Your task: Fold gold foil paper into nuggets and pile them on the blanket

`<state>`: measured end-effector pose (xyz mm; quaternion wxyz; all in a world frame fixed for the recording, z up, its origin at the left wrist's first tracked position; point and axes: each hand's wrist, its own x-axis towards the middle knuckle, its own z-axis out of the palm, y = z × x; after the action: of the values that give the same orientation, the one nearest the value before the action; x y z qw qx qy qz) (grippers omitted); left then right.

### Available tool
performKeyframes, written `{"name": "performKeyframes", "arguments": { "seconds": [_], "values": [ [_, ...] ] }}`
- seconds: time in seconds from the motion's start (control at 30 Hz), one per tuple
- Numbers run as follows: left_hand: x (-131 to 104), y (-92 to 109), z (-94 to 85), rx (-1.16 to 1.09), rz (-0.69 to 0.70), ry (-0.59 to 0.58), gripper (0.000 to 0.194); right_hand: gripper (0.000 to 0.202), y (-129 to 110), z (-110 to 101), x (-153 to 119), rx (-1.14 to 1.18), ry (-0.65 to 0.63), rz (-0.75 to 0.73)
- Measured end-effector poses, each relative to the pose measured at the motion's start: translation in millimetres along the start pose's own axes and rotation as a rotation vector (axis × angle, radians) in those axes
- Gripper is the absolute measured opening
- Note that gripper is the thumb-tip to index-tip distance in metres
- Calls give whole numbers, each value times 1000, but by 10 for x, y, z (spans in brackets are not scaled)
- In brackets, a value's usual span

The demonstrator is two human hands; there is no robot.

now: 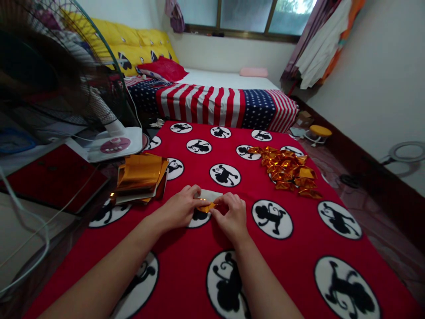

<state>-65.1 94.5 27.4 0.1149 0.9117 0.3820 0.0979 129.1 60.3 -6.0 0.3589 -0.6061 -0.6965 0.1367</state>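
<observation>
Between my two hands is a sheet of gold foil paper [206, 206], partly folded, with a pale strip showing along its far side. My left hand [184, 206] grips its left end, fingers bent and pressed on the fold. At the right end, my right hand [231, 215] pinches the paper between thumb and fingers. To the left lies a stack of flat gold foil sheets [141, 173] with uneven edges. A heap of folded gold foil pieces [285, 170] rests on the right.
A red cloth with monkey prints [272, 261] covers the surface under my hands. A fan [116, 139] stands at the left beside a dark red flat object [55, 173]. Beyond is a bed with a striped, starred cover [212, 104]. A yellow stool [320, 130] sits at the right.
</observation>
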Motion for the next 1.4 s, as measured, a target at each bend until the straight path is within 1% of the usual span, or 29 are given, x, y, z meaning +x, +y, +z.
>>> {"name": "performKeyframes", "arguments": {
  "seconds": [0.13,0.23,0.3,0.4,0.47,0.53,0.6,0.67,0.8,0.9,1.0,1.1,1.17,1.23,1.3,1.33,1.4],
  "values": [
    [-50,90,-7,-106,-85,-27,43,12,-14,6,-9,-33,-72,-37],
    [-92,101,-17,-171,-136,-61,40,13,-17,1,-7,-39,-103,-40],
    [-114,87,-26,-183,-144,-58,38,12,-15,-4,-4,-31,-104,-40],
    [-133,84,-33,-138,-119,-4,27,7,-5,-7,-2,-15,-95,-50],
    [-136,124,-17,-85,-122,44,22,13,9,-4,0,-6,-95,-58],
    [-131,202,24,-38,-150,89,22,20,26,0,3,-1,-96,-61],
    [-118,299,88,-6,-167,131,28,23,39,3,5,0,-95,-56],
    [-98,380,159,8,-158,149,34,24,48,3,8,-1,-101,-52],
    [-53,427,265,68,-159,195,23,25,54,5,14,-12,-108,-45],
    [-26,405,301,148,-129,220,19,24,53,12,17,-21,-97,-37],
    [-3,405,328,243,-90,234,20,24,59,22,19,6,-69,-20],
    [16,420,349,305,-53,233,22,24,76,34,22,83,-25,-2],
    [19,402,349,327,-27,227,20,23,95,44,27,166,32,18],
    [14,332,332,324,26,212,18,20,120,55,37,260,100,50],
    [3,205,303,284,126,179,17,20,149,69,49,327,146,89],
    [-1,126,285,245,202,162,17,21,163,77,55,339,150,107],
    [-6,-35,244,168,284,140,19,26,187,92,66,327,126,131]
  ]
}}
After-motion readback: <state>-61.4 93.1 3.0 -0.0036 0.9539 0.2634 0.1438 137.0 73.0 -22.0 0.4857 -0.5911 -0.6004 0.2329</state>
